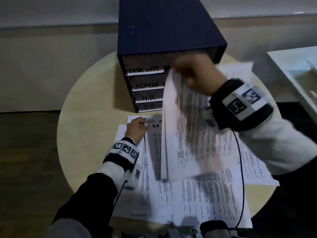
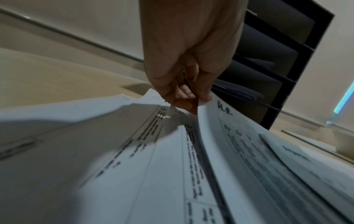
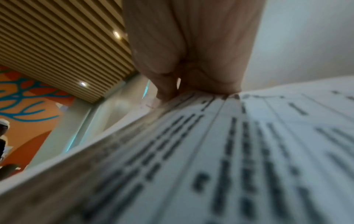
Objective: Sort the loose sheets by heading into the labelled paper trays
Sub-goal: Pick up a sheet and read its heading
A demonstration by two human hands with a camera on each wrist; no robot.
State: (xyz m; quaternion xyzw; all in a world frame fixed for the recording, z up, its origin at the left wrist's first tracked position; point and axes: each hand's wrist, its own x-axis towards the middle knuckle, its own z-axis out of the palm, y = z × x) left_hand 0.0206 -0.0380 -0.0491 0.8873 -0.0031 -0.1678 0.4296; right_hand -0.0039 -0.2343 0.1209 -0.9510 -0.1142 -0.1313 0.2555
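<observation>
A dark blue tray cabinet [image 1: 164,31] stands at the back of the round table, its drawers labelled TASK LIST [image 1: 145,69], ADMIN [image 1: 147,85], H.R. [image 1: 148,97] and I.T. [image 1: 149,107]. My right hand [image 1: 192,73] grips the top edge of a printed sheet [image 1: 193,134] and holds it lifted in front of the drawers; the right wrist view shows fingers [image 3: 166,91] curled over that sheet [image 3: 229,151]. My left hand [image 1: 137,127] pinches the top corner of a sheet headed H.R. [image 2: 226,110] on the loose pile [image 1: 188,194].
The round beige table [image 1: 89,117] has bare surface to the left of the papers. A pale table or shelf edge [image 1: 295,69] lies at the right. A black cable [image 1: 240,169] runs from my right wrist down across the papers.
</observation>
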